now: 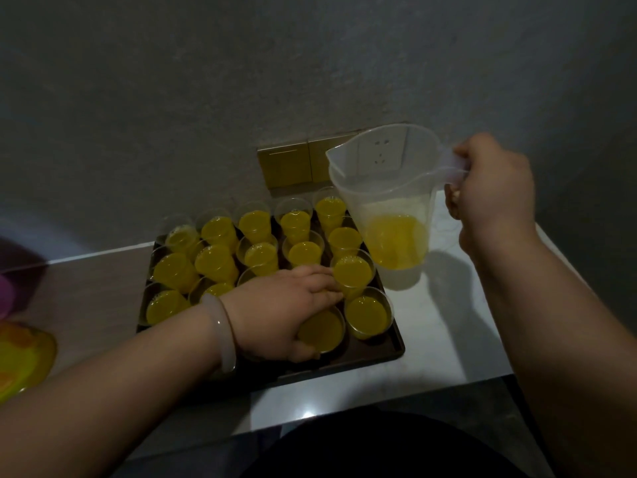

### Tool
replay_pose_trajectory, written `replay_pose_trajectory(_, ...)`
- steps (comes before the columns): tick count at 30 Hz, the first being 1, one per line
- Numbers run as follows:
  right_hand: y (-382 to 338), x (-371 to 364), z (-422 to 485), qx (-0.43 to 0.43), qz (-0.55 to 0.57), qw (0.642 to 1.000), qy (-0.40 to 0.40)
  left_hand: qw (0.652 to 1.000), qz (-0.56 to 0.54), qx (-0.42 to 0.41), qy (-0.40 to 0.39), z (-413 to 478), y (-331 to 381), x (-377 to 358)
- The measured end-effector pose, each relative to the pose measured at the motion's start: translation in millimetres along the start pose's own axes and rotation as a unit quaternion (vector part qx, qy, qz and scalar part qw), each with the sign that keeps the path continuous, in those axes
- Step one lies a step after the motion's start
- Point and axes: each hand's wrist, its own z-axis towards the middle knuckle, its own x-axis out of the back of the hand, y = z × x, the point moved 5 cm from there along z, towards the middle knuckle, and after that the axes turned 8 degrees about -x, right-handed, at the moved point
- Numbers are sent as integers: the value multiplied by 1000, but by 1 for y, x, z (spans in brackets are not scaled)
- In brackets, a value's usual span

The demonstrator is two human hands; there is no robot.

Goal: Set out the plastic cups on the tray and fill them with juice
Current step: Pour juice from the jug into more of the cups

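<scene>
A dark tray (386, 353) on the white counter holds several clear plastic cups of yellow juice (217, 232). My left hand (279, 315) reaches over the tray's front and grips a filled cup (322, 331) in the front row, thumb near side, fingers round its far side. My right hand (493, 191) grips the handle of a clear plastic jug (389, 215), held upright in the air just right of the tray. A small amount of yellow juice sits in the jug's bottom. Cups under my left hand are hidden.
A grey wall with a gold socket plate (296, 163) stands right behind the tray. Yellow and purple plastic items (20, 357) lie at the far left. The white counter (444, 326) ends close in front of the tray and extends right of it.
</scene>
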Motion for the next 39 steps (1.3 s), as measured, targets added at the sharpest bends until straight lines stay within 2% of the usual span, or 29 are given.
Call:
replay_pose_trajectory(6,-3,-3,-9,5,25,1000,-12,993,-9,44,106,-16,-10,25)
replay_pose_trajectory(9,-2,-8,-17,10,43,998,-34,989,-11,74,130,-28,-17,28)
replay_pose_trajectory(20,0,-43,-72,4,127,986,-112,987,-25,108,115,-71,-30,15)
replay_pose_trajectory(24,-3,-57,-92,-14,146,983,-108,989,-9,133,62,-88,-31,1)
replay_pose_trajectory(32,-8,-71,-114,-28,155,985,-73,992,21,106,62,-99,-22,-19)
replay_pose_trajectory(39,-5,-78,-124,-29,176,983,-47,987,-10,137,85,-94,-23,-31)
